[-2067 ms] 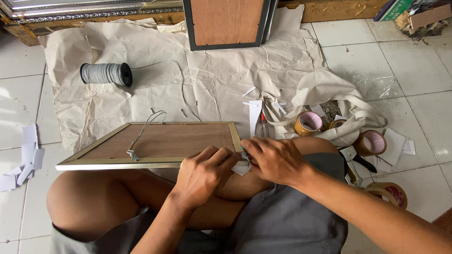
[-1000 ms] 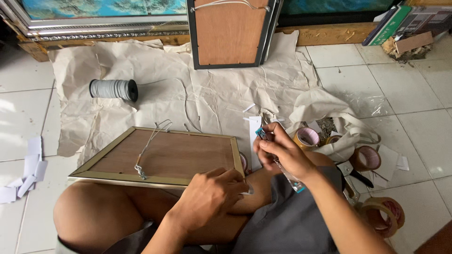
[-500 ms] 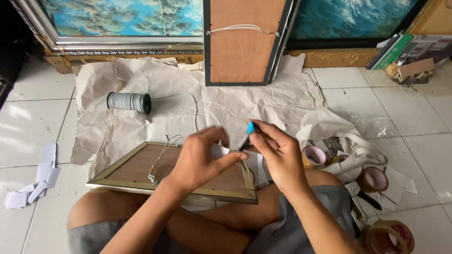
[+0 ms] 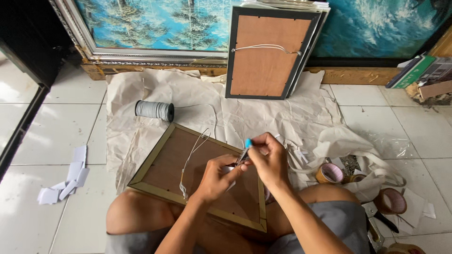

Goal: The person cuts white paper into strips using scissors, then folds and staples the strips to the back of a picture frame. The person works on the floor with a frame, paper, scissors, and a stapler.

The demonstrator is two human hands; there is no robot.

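Far left on the tile floor (image 4: 56,136) we see a scatter of white paper scraps (image 4: 66,182). Next, a grey spool of cord (image 4: 154,110) lies on its side on the crumpled brown paper sheet (image 4: 141,89). On our lap, a gold-edged picture frame (image 4: 155,162) sits face down, brown backing up, with a loose hanging wire (image 4: 190,162) across it. Our left hand (image 4: 216,178) is over the backing, fingers curled and pinching the lower end of a small blue-tipped tool (image 4: 245,149); our right hand (image 4: 270,157) is closed around the same tool from above, both hands touching. Behind, a black-framed picture (image 4: 268,51) leans backing-out against two blue painted canvases. Right of our knee: a brown tape roll (image 4: 329,173), then a darker tape roll (image 4: 390,201), both open-cored, what's inside we cannot tell. Far right, a green flat box (image 4: 414,73) and a cardboard package (image 4: 435,89) sit by the wall.
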